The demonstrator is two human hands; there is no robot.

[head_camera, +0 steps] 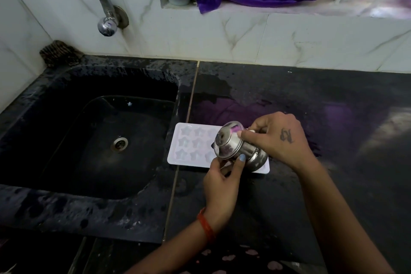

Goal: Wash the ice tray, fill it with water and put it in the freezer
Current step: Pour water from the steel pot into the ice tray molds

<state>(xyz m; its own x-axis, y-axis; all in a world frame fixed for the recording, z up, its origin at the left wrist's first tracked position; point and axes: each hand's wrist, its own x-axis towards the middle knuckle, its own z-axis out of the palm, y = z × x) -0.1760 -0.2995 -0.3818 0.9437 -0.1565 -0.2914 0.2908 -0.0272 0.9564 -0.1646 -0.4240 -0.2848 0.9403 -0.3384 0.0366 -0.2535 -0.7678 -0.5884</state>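
beside the black sink (pixel 66 118) (wet counter (pixel 311 107)), both hands grip a steel pot (pixel 235 147) over the ice tray (pixel 189 144).

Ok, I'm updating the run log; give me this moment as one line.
stage: filling | ice tray: on counter beside sink | steel pot: tipped over tray | right hand, left hand: gripping pot

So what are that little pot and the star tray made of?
Pot: looks like polished steel, since it mirrors the purple cloth and light. Tray: probably plastic or silicone, pale, matte, slightly translucent, with moulded star cells.
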